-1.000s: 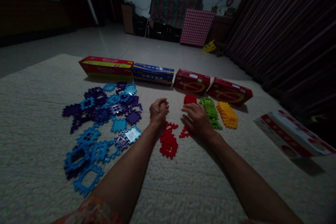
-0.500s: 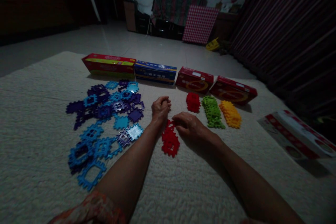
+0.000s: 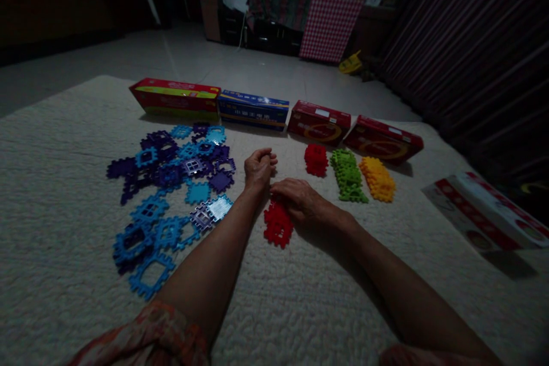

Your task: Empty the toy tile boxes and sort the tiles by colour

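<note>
Over the upper end of a short row of red interlocking plastic pieces lies my right hand. Its fingers are bent down around the top red piece, which they mostly cover. Just beyond, my left hand rests on its side on the quilted mat with its fingers curled in; whatever they may hold is hidden. To the right are a red stack, a green row and a yellow row of similar pieces. Blue and purple pieces lie in a loose heap at the left.
Along the mat's far side stand a red and yellow box, a blue box and two dark red boxes. A white and red carton sits at the right. Tiled floor lies beyond the mat.
My right hand has moved slightly left and forward, over the top red piece that showed beside it before. My left hand stays curled in nearly the same place. The view has shifted slightly.
</note>
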The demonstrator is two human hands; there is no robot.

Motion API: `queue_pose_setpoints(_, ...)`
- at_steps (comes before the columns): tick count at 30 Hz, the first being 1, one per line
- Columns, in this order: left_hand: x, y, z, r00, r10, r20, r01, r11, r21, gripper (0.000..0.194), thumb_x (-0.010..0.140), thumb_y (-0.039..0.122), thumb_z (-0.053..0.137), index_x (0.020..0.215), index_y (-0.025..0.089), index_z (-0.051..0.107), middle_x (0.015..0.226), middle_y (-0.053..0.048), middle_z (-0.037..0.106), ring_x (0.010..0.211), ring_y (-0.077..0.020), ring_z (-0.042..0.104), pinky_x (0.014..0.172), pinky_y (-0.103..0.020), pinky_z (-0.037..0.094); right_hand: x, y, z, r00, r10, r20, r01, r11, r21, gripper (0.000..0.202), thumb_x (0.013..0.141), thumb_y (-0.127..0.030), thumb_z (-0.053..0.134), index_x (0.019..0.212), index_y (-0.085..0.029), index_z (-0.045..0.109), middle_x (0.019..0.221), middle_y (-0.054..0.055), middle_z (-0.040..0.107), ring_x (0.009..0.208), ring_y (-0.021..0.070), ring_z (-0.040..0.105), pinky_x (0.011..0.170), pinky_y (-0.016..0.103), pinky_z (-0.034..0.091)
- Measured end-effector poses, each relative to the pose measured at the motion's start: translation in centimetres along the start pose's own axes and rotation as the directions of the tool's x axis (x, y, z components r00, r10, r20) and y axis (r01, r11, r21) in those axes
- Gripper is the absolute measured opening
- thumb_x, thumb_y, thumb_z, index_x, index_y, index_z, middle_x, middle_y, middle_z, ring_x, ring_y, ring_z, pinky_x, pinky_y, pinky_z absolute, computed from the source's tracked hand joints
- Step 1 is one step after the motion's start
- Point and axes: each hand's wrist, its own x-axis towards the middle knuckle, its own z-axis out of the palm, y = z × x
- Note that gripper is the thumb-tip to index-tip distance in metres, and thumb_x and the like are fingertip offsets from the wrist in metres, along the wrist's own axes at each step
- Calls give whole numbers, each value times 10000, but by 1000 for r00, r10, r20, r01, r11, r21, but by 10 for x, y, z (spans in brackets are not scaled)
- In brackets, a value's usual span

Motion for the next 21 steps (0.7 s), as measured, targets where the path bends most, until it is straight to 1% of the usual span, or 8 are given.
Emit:
queue_pose_setpoints(4, -2, 1, 0, 1000, 14, 3, -13, 1000, -25, 209, 725, 112, 551, 906, 147, 648, 761, -27, 670, 592, -90, 599, 507, -181, 408, -3, 6, -2, 1000, 10, -20, -11, 999, -51, 336, 918, -120, 489, 1191, -238, 645, 1277, 106, 673, 1178, 246, 602, 1038, 465, 446)
queue_pose_setpoints(6, -4, 3, 0, 1000, 14, -2, -14, 999, -31, 215, 719, 110, 550, 908, 142, 647, 773, -38, 676, 616, -100, 609, 531, -194, 425, -6, 6, -8, 996, 50, -72, -56, 995, -83, 305, 908, -144, 530, 1173, -225, 656, 1323, 131, 640, 1212, 268, 580, 1041, 482, 444)
queue_pose_setpoints(8, -5, 4, 0, 1000, 6, -11, -6, 1000, -31, 215, 714, 107, 550, 903, 141, 645, 774, -41, 678, 626, -103, 612, 546, -199, 435, -7, -2, -15, 994, 67, -81, -73, 994, -78, 331, 873, -125, 555, 1174, -217, 656, 1332, 141, 621, 1219, 272, 568, 1040, 473, 451)
queue_pose_setpoints(10, -5, 6, 0, 1000, -2, -14, 2, 999, -35, 207, 714, 104, 549, 895, 145, 640, 762, -34, 673, 617, -96, 607, 542, -191, 430, -7, -16, -22, 998, 52, -23, -53, 998, -36, 381, 838, -98, 559, 1191, -212, 643, 1271, 132, 634, 1173, 251, 580, 1022, 435, 472)
queue_pose_setpoints(12, -5, 6, 1, 1000, 1, -19, -2, 999, -48, 203, 717, 104, 548, 894, 149, 637, 751, -22, 667, 605, -86, 601, 538, -179, 424, -6, -32, -26, 996, 29, 83, -29, 1000, 4, 404, 817, -99, 574, 1201, -210, 633, 1207, 113, 649, 1112, 233, 591, 1003, 412, 486)
queue_pose_setpoints(15, -6, 5, 1, 1000, 16, -20, -17, 998, -59, 210, 716, 104, 541, 896, 148, 641, 751, -18, 666, 605, -83, 607, 541, -175, 424, -5, -51, -26, 978, 28, 205, -26, 1000, -12, 425, 800, -136, 626, 1222, -192, 624, 1272, 125, 632, 1143, 251, 574, 1037, 435, 455)
queue_pose_setpoints(17, -6, 5, 1, 1000, 13, -20, -14, 999, -53, 215, 710, 102, 538, 894, 145, 643, 752, -21, 669, 603, -86, 610, 538, -178, 425, -6, -57, -23, 973, 49, 225, -35, 997, -66, 416, 807, -162, 643, 1222, -184, 623, 1302, 136, 622, 1170, 269, 558, 1061, 462, 420)
queue_pose_setpoints(21, -6, 6, 1, 1000, 1, -17, -1, 999, -46, 220, 697, 104, 541, 888, 142, 645, 743, -21, 671, 582, -85, 603, 522, -178, 422, -7, -57, -18, 977, 68, 204, -34, 986, -164, 311, 834, -196, 655, 1145, -203, 642, 1167, 116, 656, 1088, 267, 563, 1022, 477, 404)
